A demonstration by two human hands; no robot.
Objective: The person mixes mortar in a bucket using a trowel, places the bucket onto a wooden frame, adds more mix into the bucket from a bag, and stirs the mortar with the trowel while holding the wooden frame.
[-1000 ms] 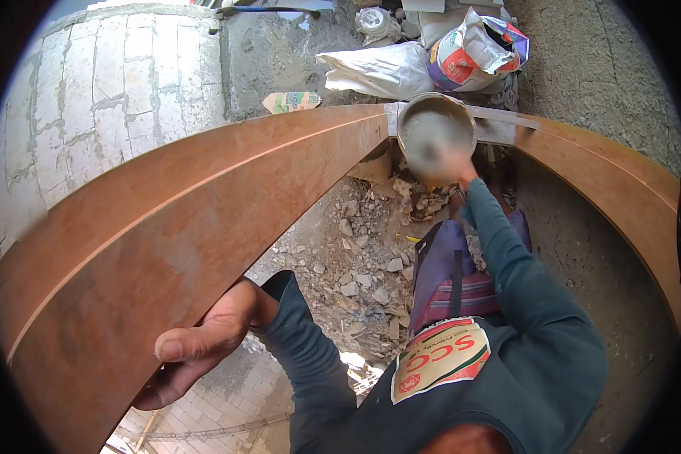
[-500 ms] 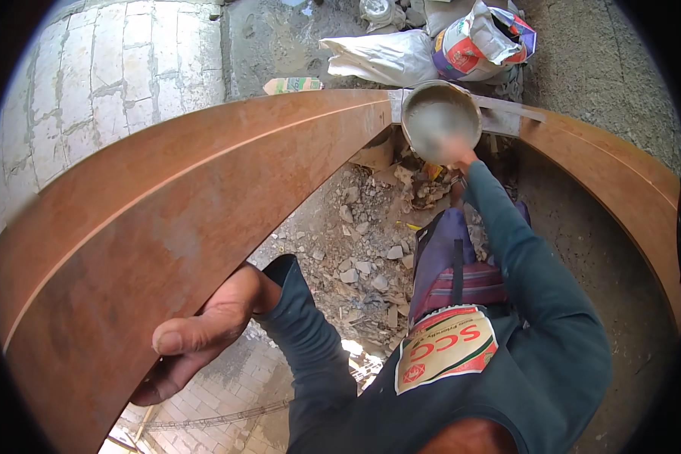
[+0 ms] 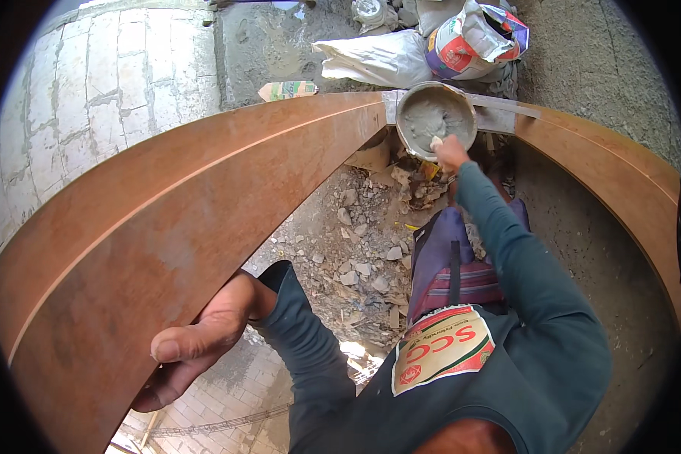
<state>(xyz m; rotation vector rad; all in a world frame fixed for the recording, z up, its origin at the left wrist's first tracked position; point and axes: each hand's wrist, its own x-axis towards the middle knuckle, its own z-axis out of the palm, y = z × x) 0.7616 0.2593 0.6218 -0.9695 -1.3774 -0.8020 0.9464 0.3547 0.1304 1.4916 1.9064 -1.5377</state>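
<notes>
A: Gripping the near end of the brown wooden rail (image 3: 166,219), the left hand (image 3: 197,344) has its fingers curled under the lower edge and the thumb lying along the outer face.

B: So that hand is closed on the wood?

A: Yes, wrapped round the rim of it, with the dark teal sleeve (image 3: 303,340) running back to the body. The rail sweeps up and away from there in a broad curve toward the far side.

B: What lies below, between the arms?

A: A heap of grey rubble (image 3: 356,250), broken stone and dust, on the ground inside the curve. A purple and striped cloth (image 3: 450,265) hangs just beside it, in front of the torso.

B: And the right hand?

A: The right hand (image 3: 450,153) is stretched out far, at the near rim of a round metal pan (image 3: 435,117) of grey mortar. A small pale piece shows at its fingertips, at the pan's edge. How tightly the fingers close on it I cannot tell.

B: Where does the pan sit?

A: On a grey metal piece (image 3: 499,117) that joins the left rail to a second brown rail (image 3: 613,181) on the right. Beyond it lie white sacks (image 3: 378,60) and a printed bag (image 3: 469,41) on the cement floor (image 3: 265,45), with a pale block wall (image 3: 106,106) to the left.
</notes>
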